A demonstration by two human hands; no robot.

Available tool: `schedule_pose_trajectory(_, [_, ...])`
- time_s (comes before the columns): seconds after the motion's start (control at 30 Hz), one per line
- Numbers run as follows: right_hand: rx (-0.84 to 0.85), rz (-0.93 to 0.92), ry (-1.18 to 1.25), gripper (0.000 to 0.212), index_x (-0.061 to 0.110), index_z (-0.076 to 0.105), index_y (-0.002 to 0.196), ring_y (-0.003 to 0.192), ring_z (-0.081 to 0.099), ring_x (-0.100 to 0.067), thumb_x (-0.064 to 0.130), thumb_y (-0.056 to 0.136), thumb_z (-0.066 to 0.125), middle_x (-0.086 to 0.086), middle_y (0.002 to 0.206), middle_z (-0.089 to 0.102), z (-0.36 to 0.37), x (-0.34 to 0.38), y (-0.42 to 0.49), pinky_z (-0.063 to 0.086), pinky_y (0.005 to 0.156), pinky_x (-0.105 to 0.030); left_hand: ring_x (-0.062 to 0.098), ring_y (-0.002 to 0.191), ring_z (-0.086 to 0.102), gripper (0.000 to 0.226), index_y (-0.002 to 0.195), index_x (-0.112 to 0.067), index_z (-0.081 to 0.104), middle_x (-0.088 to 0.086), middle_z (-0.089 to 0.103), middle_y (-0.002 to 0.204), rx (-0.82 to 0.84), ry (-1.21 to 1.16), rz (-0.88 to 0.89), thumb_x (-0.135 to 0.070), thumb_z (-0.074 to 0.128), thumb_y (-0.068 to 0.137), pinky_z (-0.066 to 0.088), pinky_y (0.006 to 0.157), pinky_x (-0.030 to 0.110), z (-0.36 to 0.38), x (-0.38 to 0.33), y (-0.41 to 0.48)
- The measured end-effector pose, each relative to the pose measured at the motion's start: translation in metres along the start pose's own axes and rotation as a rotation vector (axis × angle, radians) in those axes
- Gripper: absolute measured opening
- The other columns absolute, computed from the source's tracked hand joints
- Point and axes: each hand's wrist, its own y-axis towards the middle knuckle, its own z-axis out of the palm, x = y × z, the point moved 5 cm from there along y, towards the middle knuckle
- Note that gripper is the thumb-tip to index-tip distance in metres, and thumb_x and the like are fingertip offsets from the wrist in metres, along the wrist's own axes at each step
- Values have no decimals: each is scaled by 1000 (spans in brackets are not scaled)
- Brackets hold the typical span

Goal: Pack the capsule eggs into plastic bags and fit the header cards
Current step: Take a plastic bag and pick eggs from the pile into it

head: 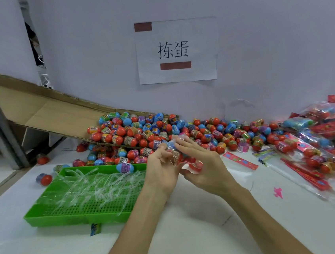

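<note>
Your left hand point(163, 170) and right hand point(205, 164) meet mid-table, both pinching a clear bag point(176, 156) holding eggs point(195, 166). The egg pile point(152, 132) lies just beyond. The tray point(47, 214) sits left and the packed bags point(319, 146) right.

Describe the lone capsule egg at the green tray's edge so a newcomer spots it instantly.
Find the green perforated plastic tray on the left of the white table, holding clear plastic strips. At its far edge, just left of the left hand, sits one blue capsule egg with a purple label. Unlike the heaped eggs behind, it alone overlaps the tray's rim.
</note>
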Motion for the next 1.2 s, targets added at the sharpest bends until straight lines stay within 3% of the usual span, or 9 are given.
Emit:
schedule_pose_trajectory(0.07, [-41, -37, -8, 75, 17, 56, 145, 148, 36, -7, 7, 77, 87, 7, 152, 51, -1, 2, 1, 37, 119, -34, 17, 62, 62, 59, 138, -23, 41, 4, 61, 71, -14, -2, 1, 9, 34, 88, 56, 72, 36, -2, -1, 1])
schedule_pose_trajectory(0.1, [-66, -57, -31, 72, 16, 59, 142, 146, 39, -7, 9, 77, 88, 7, 149, 53, -2, 2, 1, 39, 118, -31, 19, 65, 62, 64, 145, 10, 8, 5, 60, 72, -13, -28, -2, 8, 34, 88, 56, 72, 36, -3, -1, 3])
schedule_pose_trajectory(0.2, [-152, -112, -133, 63, 13, 67, 132, 138, 50, -8, 18, 74, 91, 6, 138, 61, -8, 6, 1, 43, 113, -26, 20, 65, 66, 71, 158, -11, 36, 7, 67, 74, -15, -71, -7, 7, 35, 89, 57, 68, 35, -1, -5, 1])
schedule_pose_trajectory(0.3, [-210, -119, -198, 57, 12, 73, 123, 128, 56, -6, 21, 71, 92, 3, 128, 68, -11, 8, 2, 45, 110, -23, 20, 64, 68, 31, 110, -10, 61, 10, 71, 78, -16, -51, -25, 4, 39, 93, 57, 60, 32, 1, -6, -2])
schedule_pose_trajectory(0.4, [-230, -113, -212, 51, 13, 75, 120, 124, 58, -4, 24, 72, 90, 4, 123, 71, -11, 8, 1, 44, 108, -18, 20, 68, 72, 30, 89, -7, 73, 11, 74, 84, -18, -24, -18, -4, 45, 99, 59, 60, 30, 2, -5, -2])
schedule_pose_trajectory(0.6, [-323, -89, -171, 34, 13, 79, 104, 95, 68, -2, 1, 74, 88, 1, 108, 77, -21, 1, -1, 59, 78, -20, 25, 86, 72, 14, 114, -4, 60, 19, 70, 109, -82, 26, 39, -8, 54, 101, 61, 66, 29, 1, -5, 1])
schedule_pose_trajectory(0.87, [-301, 496, 437, 28, 24, 69, 112, 76, 67, -18, 37, 89, 73, -2, 95, 68, -29, -27, 2, 58, 62, -28, 22, 79, 77, 37, 75, -22, 45, 10, 76, 93, -102, 165, 162, 0, 70, 91, 56, 50, 28, 1, -7, 0])
schedule_pose_trajectory(1.0, [-101, 795, 754, 59, 15, 71, 112, 85, 75, -26, 63, 80, 62, -11, 97, 76, -8, -32, -3, 60, 73, -40, 31, 85, 77, 38, 82, -18, 45, 13, 75, 94, -31, 278, 174, 12, 67, 88, 64, 63, 38, 7, 1, -2])
schedule_pose_trajectory(1.2, [-203, 885, 950, 46, 0, 69, 115, 107, 70, -36, 36, 89, 73, -19, 112, 73, -4, -32, -7, 54, 101, -55, 32, 84, 77, 38, 88, -14, 42, 14, 75, 91, 57, 308, 138, 19, 62, 87, 63, 61, 37, 12, 6, -4])
